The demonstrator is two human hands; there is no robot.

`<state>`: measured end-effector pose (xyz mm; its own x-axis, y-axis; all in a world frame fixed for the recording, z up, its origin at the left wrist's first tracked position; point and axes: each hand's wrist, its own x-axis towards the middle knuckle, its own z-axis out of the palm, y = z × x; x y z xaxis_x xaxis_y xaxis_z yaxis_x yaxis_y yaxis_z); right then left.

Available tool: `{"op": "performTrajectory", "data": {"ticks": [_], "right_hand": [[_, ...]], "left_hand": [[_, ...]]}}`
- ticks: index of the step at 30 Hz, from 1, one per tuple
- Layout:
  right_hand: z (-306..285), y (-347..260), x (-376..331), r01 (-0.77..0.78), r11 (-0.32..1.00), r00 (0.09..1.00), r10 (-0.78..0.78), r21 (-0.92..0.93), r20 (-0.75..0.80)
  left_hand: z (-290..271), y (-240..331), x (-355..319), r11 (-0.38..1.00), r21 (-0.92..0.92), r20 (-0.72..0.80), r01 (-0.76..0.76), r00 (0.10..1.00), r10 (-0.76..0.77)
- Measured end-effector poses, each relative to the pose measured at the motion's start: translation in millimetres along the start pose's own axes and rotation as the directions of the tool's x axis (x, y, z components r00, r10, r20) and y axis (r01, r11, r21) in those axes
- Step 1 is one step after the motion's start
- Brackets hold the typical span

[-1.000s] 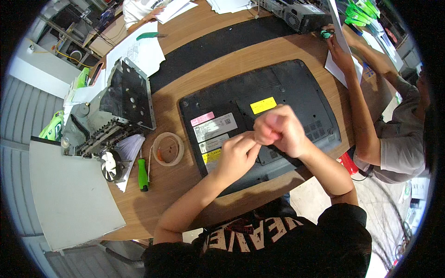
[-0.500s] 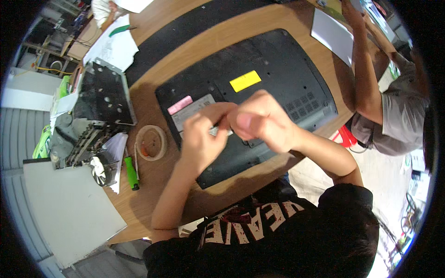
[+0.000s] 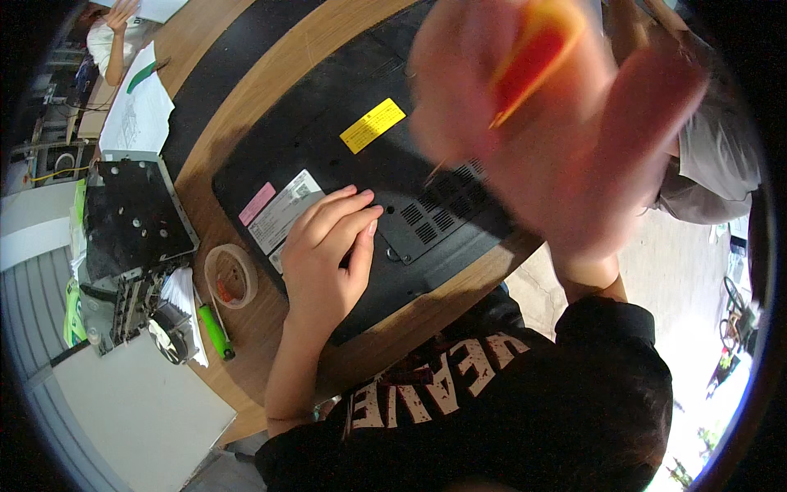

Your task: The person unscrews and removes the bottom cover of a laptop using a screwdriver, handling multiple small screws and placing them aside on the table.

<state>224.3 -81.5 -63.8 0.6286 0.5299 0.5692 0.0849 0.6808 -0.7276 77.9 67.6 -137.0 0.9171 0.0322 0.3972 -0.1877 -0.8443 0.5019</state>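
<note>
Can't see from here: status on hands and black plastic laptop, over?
Left hand loosely spread over black plastic laptop, underside up. Right hand raised, blurred red-and-yellow object in its grip. Right hand hides laptop's right part.

A brown wood-grain table [image 3: 250, 369] spreads beneath the grip [image 3: 549, 123]; far left stands grey ribbed panelling [image 3: 37, 303], lower right bright pale floor [image 3: 689, 266].

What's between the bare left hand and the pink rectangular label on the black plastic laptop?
A white rectangular label, beside the pink label, partly hidden by the left hand; head view shows it.
</note>
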Motion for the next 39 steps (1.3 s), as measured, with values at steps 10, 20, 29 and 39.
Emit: {"op": "performTrajectory", "data": {"ticks": [10,20,29,39], "right_hand": [[-42.6,-1.4,7.1,-0.207,0.958,0.907,0.264,0.2,-0.327],[-45.6,2.6,4.0,-0.168,0.965,0.945,0.216,0.201,-0.247],[-42.0,4.6,3.8,-0.109,0.959,0.963,0.167,0.26,-0.213],[-31.3,-11.1,0.9,-0.229,0.973,0.973,0.23,0.01,-0.019]], "left_hand": [[4.5,9.3,3.2,0.997,0.067,0.058,0.041,0.997,-0.045],[3.6,10.8,5.0,0.996,0.078,0.058,0.053,0.997,-0.058],[6.4,6.8,2.7,0.996,0.078,0.049,0.042,0.998,-0.046],[3.3,12.1,3.2,0.995,0.054,0.08,0.089,0.992,-0.094]]}}
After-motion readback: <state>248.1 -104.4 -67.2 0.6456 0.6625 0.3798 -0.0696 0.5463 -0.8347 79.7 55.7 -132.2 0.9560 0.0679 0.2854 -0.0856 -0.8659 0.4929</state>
